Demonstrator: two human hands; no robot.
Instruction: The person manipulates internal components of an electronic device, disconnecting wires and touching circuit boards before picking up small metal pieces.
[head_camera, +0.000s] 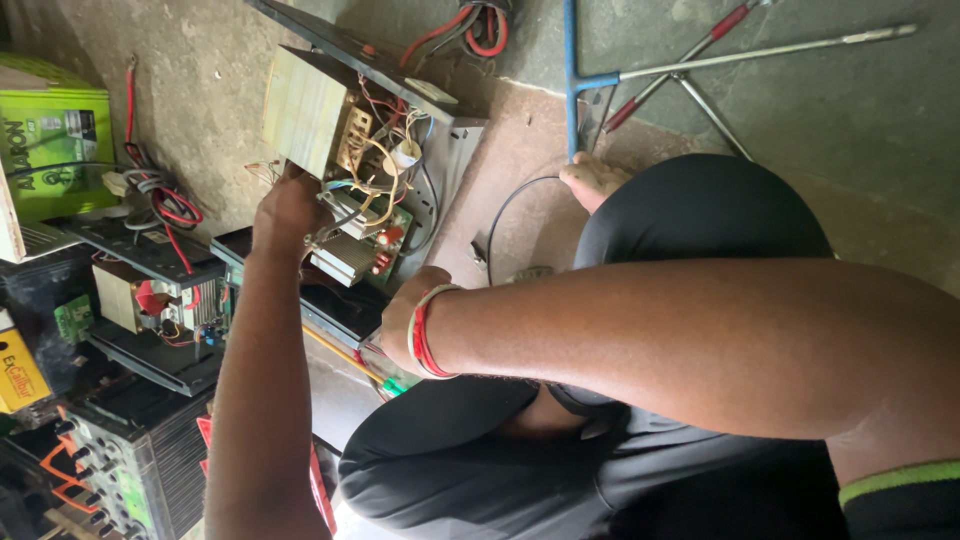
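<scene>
Can't really make out the right hand (405, 325): fingers hidden behind the wrist with its red thread band (425, 335), seemingly curled by a green-tipped screwdriver (365, 368), grip unclear. Left hand (288, 210) pressed against the opened inverter unit (365, 165), fingers buried among wires, so can't tell there either. Pretty cramped: other opened units (150, 300) left, bare floor (530, 160) beyond, metal stand (700, 65) farthest.

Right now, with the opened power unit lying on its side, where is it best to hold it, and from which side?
Probably by the bare metal chassis wall, coming from the far, closed side. The open face shows the transformer block, loose wires and a circuit board, and the left hand already steadies that side.
</scene>
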